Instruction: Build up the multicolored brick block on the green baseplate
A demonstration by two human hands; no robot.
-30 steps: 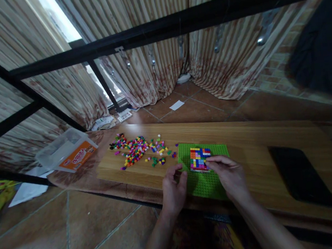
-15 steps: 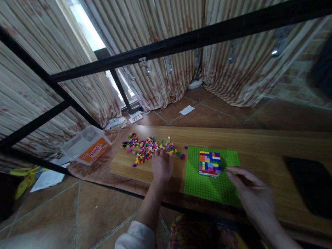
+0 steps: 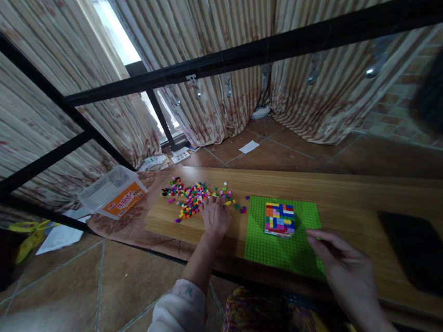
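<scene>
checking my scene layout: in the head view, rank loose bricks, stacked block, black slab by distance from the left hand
1. Loose bricks, touching the left hand.
2. Stacked block, to its right on the green baseplate.
3. Black slab, far right.

Striped beige curtains (image 3: 213,41), stained reddish toward the hem, hang to the floor across the whole back. Daylight enters through a narrow gap at a window (image 3: 114,30), upper left; the room is otherwise dim. Floor (image 3: 62,306): large brown tiles, pale grout lines, a scrap of white paper (image 3: 249,146) lying on it. Black metal bars (image 3: 272,46) cross the foreground. Long wooden surface (image 3: 349,195), light grain. Dark shape (image 3: 441,87) far right, possibly cloth; too blurred to tell.
</scene>
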